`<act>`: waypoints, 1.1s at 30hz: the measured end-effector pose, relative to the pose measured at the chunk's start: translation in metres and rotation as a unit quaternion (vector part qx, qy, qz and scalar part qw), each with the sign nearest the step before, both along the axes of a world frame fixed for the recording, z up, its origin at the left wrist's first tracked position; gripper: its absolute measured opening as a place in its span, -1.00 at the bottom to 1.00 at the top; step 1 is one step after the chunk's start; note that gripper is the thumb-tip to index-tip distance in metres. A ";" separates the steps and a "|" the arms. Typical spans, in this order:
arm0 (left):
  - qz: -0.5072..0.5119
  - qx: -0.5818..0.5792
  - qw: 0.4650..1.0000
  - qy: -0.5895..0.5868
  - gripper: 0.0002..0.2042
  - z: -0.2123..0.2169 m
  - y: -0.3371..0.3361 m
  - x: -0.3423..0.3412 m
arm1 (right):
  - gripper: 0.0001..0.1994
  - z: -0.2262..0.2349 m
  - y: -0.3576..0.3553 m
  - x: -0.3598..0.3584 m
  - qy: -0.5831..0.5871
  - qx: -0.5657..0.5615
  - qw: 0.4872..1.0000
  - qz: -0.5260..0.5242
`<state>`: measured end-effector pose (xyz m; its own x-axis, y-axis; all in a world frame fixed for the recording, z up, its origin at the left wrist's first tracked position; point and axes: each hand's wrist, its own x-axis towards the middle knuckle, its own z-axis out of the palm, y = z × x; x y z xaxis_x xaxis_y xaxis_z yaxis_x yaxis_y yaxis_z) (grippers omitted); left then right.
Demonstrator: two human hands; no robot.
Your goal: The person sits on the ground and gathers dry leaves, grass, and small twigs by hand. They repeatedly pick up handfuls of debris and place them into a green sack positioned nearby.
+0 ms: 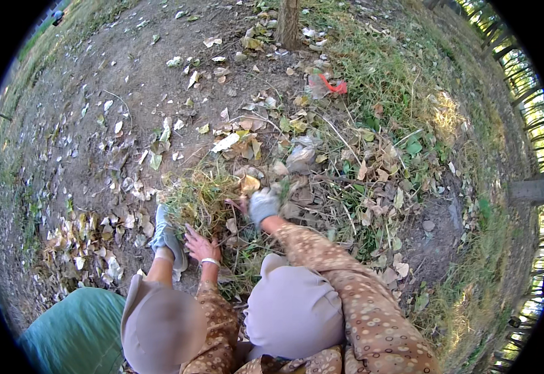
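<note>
Bare left hand (pixel 202 247) spreads open by a dry yellow-green grass clump (pixel 200 201); gray-gloved right hand (pixel 264 207) blurs, hold unclear. Something sharp hidden inside could poke bare skin.

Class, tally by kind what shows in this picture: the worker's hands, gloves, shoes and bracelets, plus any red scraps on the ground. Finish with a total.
Hands: 2 (left hand, right hand)
Gloves: 1
Shoes: 1
Bracelets: 1
Red scraps: 1
Total: 6
</note>
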<state>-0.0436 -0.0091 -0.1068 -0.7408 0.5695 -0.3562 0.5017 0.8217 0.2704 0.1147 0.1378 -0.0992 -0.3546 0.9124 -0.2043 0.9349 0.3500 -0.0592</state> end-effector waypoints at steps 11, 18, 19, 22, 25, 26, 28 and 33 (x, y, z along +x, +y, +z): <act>-0.094 0.145 0.953 -0.250 0.20 0.003 -0.011 -0.014 | -0.47 -0.075 -0.014 -0.032 0.209 -0.200 0.957 -0.017; -0.044 0.169 0.956 -0.237 0.23 -0.012 -0.012 -0.040 | -0.46 -0.008 -0.047 -0.047 0.290 -0.366 0.883 -0.052; -0.088 0.122 0.974 -0.169 0.23 -0.035 -0.016 -0.053 | -0.47 -0.002 -0.059 -0.053 0.327 -0.317 0.889 -0.054; -0.025 0.179 0.968 -0.175 0.28 -0.053 -0.006 -0.034 | -0.50 0.002 -0.055 -0.045 0.277 -0.362 0.890 -0.014; 0.060 0.026 0.992 -0.104 0.33 -0.047 0.002 -0.033 | -0.50 0.007 -0.050 -0.046 0.234 -0.379 0.895 0.024; 0.085 0.001 0.991 -0.104 0.33 -0.034 0.011 -0.022 | -0.51 0.000 -0.045 -0.038 0.222 -0.361 0.904 0.064; 0.142 -0.057 0.984 -0.095 0.35 -0.012 0.019 -0.009 | -0.53 0.010 -0.040 -0.029 0.200 -0.332 0.910 0.148; 0.164 -0.072 0.980 -0.084 0.34 -0.010 0.009 -0.023 | -0.79 0.095 0.023 0.011 0.279 -0.212 0.914 0.205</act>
<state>-0.0670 -0.0002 -0.1170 -0.8004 0.2451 -0.5471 0.1620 0.9671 0.1963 0.1257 0.1612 -0.0044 -0.8061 0.5599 -0.1917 0.5127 0.4990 -0.6987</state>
